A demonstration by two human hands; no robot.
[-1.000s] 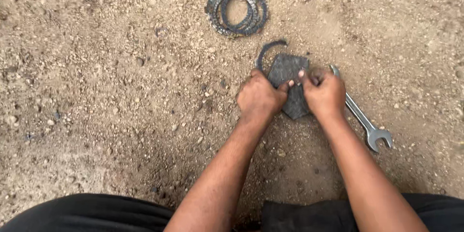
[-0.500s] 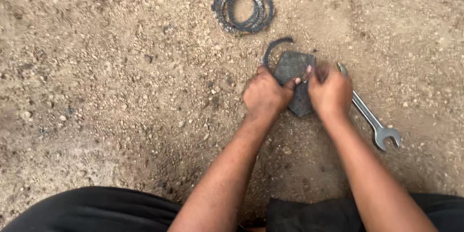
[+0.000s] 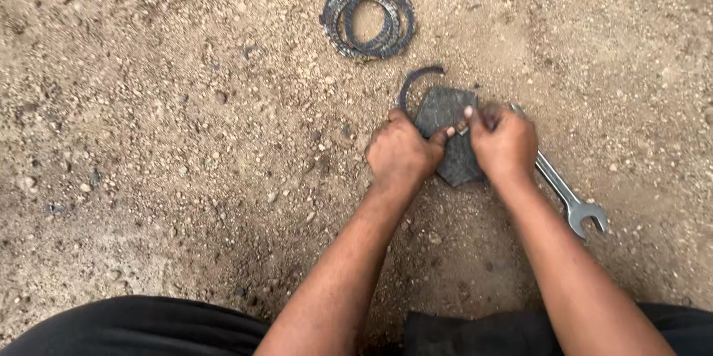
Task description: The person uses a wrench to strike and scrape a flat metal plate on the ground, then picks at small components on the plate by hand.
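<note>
Dark grey flat plate [image 3: 445, 137] lies on the gravelly dirt ground [image 3: 186, 141]. I see both hands on it — left hand [image 3: 401, 152] curled closed on its left edge, right hand [image 3: 505, 141] pinched on something small, unclear, at its top. Curved dark strip [image 3: 416, 80] just beyond the plate; stacked dark rings [image 3: 368, 20] farther off. Open-ended wrench [image 3: 568, 196] lies beside the right hand.

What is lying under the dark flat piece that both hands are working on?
Under the dark flat piece only sandy ground shows around its edges. The left hand and right hand cover its sides, and what lies beneath it cannot be seen.
</note>
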